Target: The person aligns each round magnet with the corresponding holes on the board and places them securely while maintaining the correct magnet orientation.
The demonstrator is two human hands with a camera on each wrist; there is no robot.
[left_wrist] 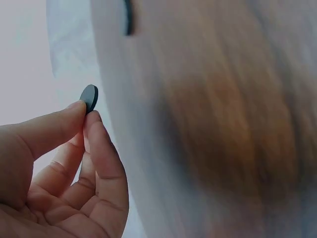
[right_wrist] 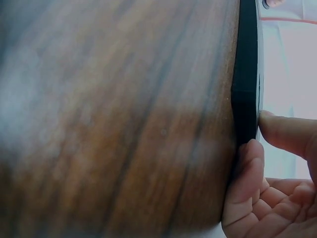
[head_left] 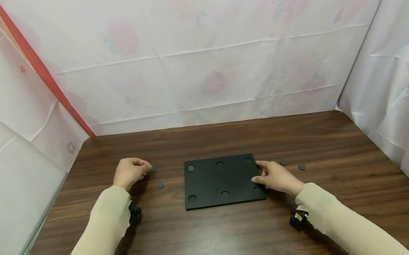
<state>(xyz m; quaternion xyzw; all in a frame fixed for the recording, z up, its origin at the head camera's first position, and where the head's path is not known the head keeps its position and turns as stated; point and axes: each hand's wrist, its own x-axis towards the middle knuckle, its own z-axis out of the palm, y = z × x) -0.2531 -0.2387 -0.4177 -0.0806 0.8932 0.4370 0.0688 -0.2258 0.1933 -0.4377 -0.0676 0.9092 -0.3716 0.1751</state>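
Observation:
My left hand (head_left: 130, 172) is over the left side of the table, pinching a small dark round disc (left_wrist: 90, 97) between thumb and fingertip. The disc stands on edge above the fingertips in the left wrist view. Another grey disc (head_left: 160, 185) lies on the table just to the right of that hand. A flat black rectangular board (head_left: 207, 181) with several shallow round recesses rests mid-table. Its far-left recess looks greyer than the others. At the board's right edge, my right hand (head_left: 276, 177) grips it, thumb on top and fingers against the side.
Two more grey discs, a nearer-to-board disc (head_left: 283, 162) and an outer disc (head_left: 302, 167), lie right of the board, beyond my right hand. The brown wooden table (head_left: 207, 243) meets a pale patterned curtain (head_left: 193, 58) at the back. White sheets hang on both sides.

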